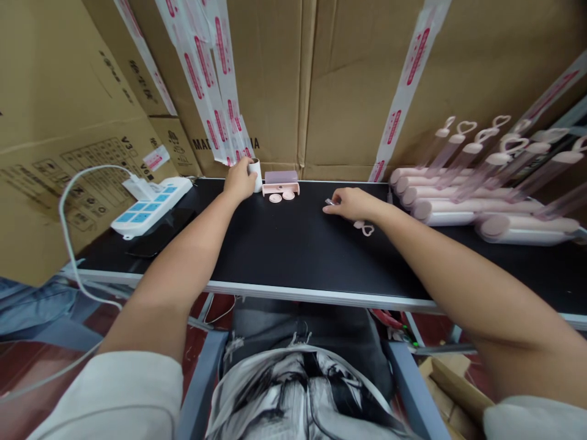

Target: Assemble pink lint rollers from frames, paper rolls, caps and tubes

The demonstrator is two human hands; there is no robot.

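My left hand (pixel 239 179) reaches to the far edge of the black table (pixel 293 256) and is closed around a small white roll (pixel 255 173). Just right of it stands a small pink holder (pixel 280 183) with two round pink discs (pixel 281 196) in front. My right hand (pixel 351 203) rests on the table further right, fingers pinched on a small clear piece (pixel 329 201) that I cannot make out. A pink heart-shaped cap (pixel 367 229) lies under that wrist.
A pile of pink-capped clear tubes with heart tops (pixel 477 183) fills the right side of the table. A white and blue power strip (pixel 149 205) with a white cable lies at the left. Taped cardboard boxes (pixel 321 79) wall the back.
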